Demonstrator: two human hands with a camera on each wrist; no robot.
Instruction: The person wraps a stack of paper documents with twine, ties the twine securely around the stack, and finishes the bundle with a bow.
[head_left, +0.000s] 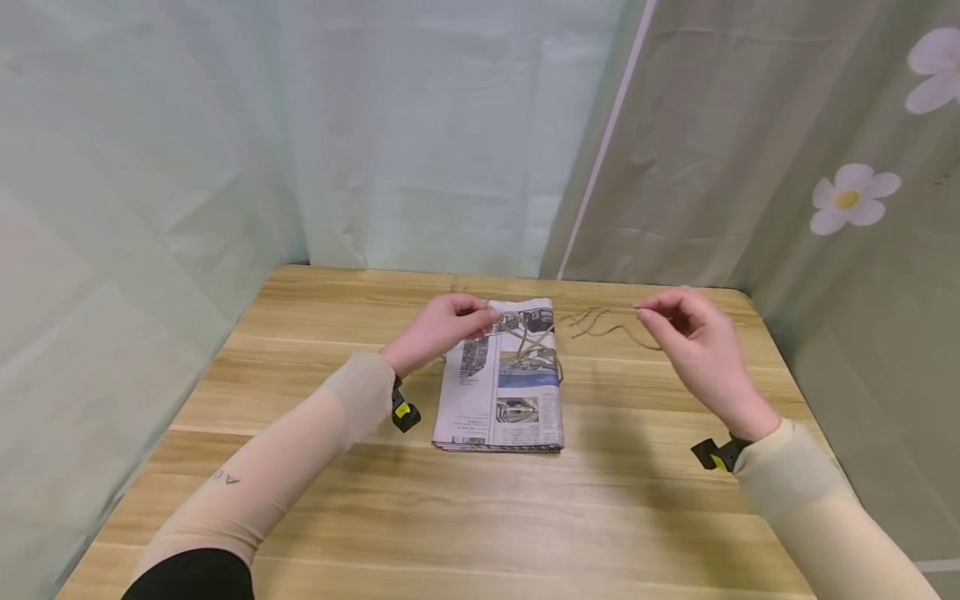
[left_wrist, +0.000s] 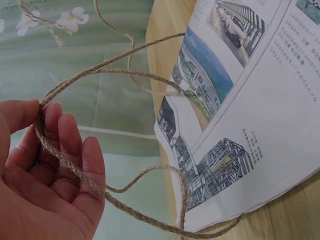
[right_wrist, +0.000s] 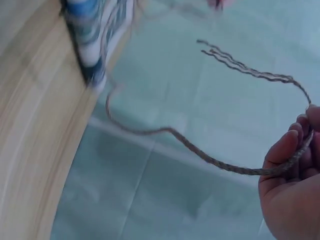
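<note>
Down on the surface (head_left: 337, 500), folded newspaper (head_left: 468, 400) with twine (left_wrist: 137, 217) across it. Loop pinched in fingers (left_wrist: 69, 132) of the left hand (head_left: 441, 327) by the far-left corner, more pinched in the right hand (head_left: 703, 346), well off right.

Your left arm (head_left: 285, 458) is extending up from the lower left of the head view, and your left hand (head_left: 438, 329) is hovering near the centre, its thumb pinching against the fingers. In the left wrist view its palm is facing the camera at lower left, the other fingers curling loosely. Your right arm (head_left: 813, 508) is slanting in from the lower right, and your right hand (head_left: 697, 350) is pointing toward the upper left, thumb and fingertips pinching.
</note>
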